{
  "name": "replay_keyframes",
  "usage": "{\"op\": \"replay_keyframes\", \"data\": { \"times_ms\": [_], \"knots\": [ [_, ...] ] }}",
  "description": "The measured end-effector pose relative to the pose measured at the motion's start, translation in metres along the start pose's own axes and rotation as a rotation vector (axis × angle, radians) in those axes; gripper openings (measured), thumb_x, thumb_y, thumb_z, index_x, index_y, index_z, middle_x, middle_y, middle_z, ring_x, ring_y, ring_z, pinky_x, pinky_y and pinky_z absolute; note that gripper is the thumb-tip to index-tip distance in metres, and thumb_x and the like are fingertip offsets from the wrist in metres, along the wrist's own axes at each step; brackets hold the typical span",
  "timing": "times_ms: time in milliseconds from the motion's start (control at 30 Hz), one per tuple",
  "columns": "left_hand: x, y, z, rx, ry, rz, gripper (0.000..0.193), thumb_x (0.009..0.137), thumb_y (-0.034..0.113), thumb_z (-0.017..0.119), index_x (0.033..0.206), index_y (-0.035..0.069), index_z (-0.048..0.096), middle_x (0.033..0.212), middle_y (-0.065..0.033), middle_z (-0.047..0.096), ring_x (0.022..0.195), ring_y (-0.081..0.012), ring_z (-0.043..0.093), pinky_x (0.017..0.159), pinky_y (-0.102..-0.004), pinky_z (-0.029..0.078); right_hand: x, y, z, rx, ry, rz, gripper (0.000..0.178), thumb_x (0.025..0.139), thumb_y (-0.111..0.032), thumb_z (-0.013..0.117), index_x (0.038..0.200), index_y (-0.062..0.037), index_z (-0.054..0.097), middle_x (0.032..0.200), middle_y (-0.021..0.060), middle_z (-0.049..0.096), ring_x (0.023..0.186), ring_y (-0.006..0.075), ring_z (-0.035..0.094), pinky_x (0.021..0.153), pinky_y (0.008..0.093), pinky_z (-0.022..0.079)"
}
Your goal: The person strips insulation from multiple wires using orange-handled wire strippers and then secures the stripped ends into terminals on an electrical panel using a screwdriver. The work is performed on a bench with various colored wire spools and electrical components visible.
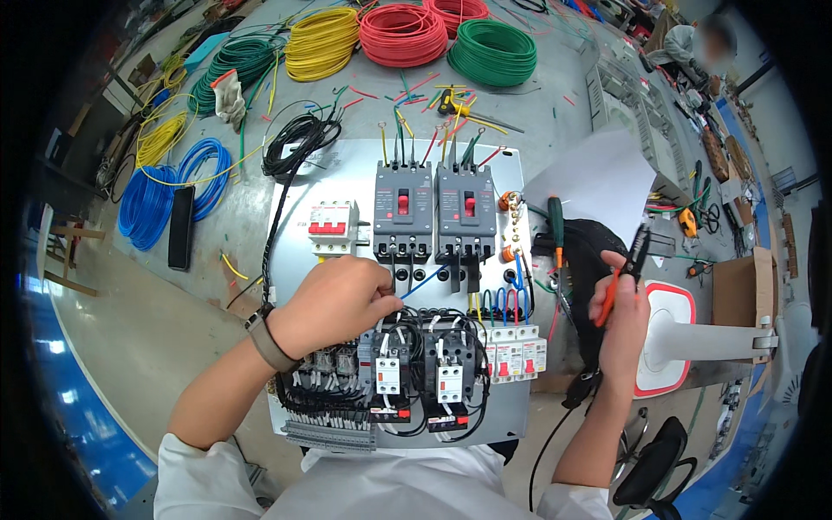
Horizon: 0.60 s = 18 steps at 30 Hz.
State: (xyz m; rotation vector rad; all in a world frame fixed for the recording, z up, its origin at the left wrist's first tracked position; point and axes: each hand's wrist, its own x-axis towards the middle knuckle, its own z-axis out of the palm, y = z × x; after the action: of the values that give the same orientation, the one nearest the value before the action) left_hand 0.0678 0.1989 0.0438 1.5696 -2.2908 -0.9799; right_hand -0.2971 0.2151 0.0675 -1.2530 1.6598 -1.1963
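Note:
A metal mounting panel [513, 416] fitted with electrical parts lies before me on the bench. Over its middle, my left hand [342, 299] pinches a blue wire [423, 283] between thumb and fingers, just below two large grey circuit breakers [403, 217]. Beneath that wrist and hand are black contactors [449, 347] with bundled black wiring. Right of the panel, my right hand [622, 303] grips orange-handled pliers [640, 251], their dark jaws pointing up and away. A small breaker with red switches [329, 221] sits above my left hand. Several small breakers [516, 354] are at the panel's lower right.
Coils of yellow [321, 43], red [403, 35], green [492, 52] and blue wire [146, 206] lie around the bench. A phone [180, 228] is at left. A screwdriver [556, 230], white paper [598, 173] and a white-and-red stand [663, 347] are at right. Someone sits far right.

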Motion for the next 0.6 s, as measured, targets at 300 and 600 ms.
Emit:
{"op": "replay_keyframes", "data": {
  "times_ms": [300, 600],
  "knots": [
    [0.001, 0.001, 0.010, -0.059, -0.052, -0.060, 0.035, 0.090, 0.027, 0.076, 0.080, -0.005, 0.065, 0.076, -0.0197, 0.066, 0.072, -0.0383, 0.067, 0.067, -0.0459, 0.052, 0.027, 0.008, -0.056, -0.813, 0.095, -0.175, 0.053, 0.099, -0.029, 0.072, 0.139, 0.0037, 0.060, 0.119, 0.0229, 0.068, 0.112, 0.0368, 0.065, 0.102, 0.0455, 0.050],
    [-0.017, -0.010, 0.014, -0.184, 0.067, 0.036, 0.017, 0.094, 0.014, 0.073, 0.090, -0.002, 0.068, 0.082, -0.0107, 0.062, 0.070, -0.0227, 0.061, 0.065, -0.0362, 0.048, 0.097, 0.043, -0.075, -0.924, -0.043, -0.196, 0.059, 0.093, -0.034, 0.076, 0.137, 0.0035, 0.064, 0.125, 0.0263, 0.068, 0.121, 0.0416, 0.064, 0.105, 0.0477, 0.050]
  ]
}}
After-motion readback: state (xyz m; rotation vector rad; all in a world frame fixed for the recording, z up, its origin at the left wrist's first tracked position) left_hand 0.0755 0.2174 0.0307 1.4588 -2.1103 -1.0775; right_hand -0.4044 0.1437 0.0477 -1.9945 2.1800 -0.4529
